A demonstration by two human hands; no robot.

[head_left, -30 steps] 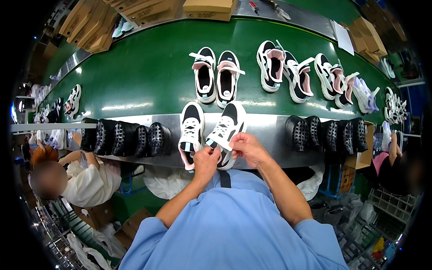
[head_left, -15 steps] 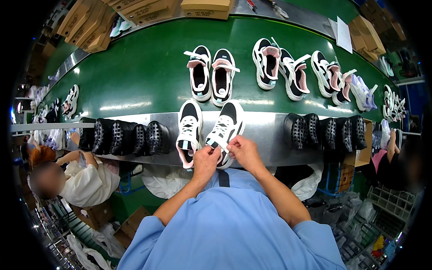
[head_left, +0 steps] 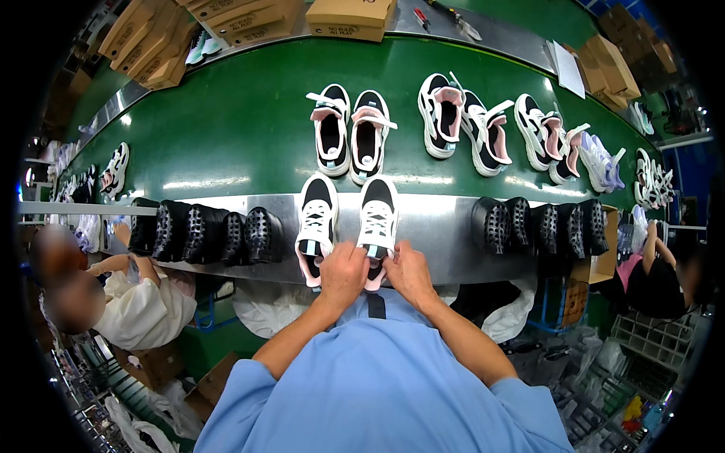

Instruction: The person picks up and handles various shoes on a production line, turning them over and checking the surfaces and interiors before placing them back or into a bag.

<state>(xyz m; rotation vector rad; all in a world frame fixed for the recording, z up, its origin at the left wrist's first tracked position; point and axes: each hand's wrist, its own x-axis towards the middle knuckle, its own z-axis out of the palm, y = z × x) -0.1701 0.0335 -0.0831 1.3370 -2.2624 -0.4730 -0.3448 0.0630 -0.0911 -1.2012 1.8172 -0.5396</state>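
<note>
Two black-and-white sneakers with pink linings lie side by side on the metal ledge in front of me, toes pointing away. At the collar of the right-hand sneaker [head_left: 378, 209], my left hand [head_left: 344, 272] closes on the left side of the opening. My right hand [head_left: 409, 273] grips the opposite side, fingers curled at the edge. My fingers partly cover the heel and opening. The left-hand sneaker [head_left: 315, 214] rests just beside my left hand, its pink heel lining showing. Just beyond, a matching pair, a left sneaker [head_left: 330, 119] and a right sneaker [head_left: 369, 123], has loose white straps.
More sneakers [head_left: 483, 136] stand along the green belt [head_left: 249, 113] to the right. Black studded boot-like items line the ledge at left [head_left: 200, 232] and right [head_left: 544, 226]. Shoe boxes [head_left: 351, 19] sit along the far edge. Other people are at both sides.
The right-hand sneaker has turned from a slant to nearly straight. My hands have shifted from its strap and tongue to the sides of its collar. The strap no longer sticks out.
</note>
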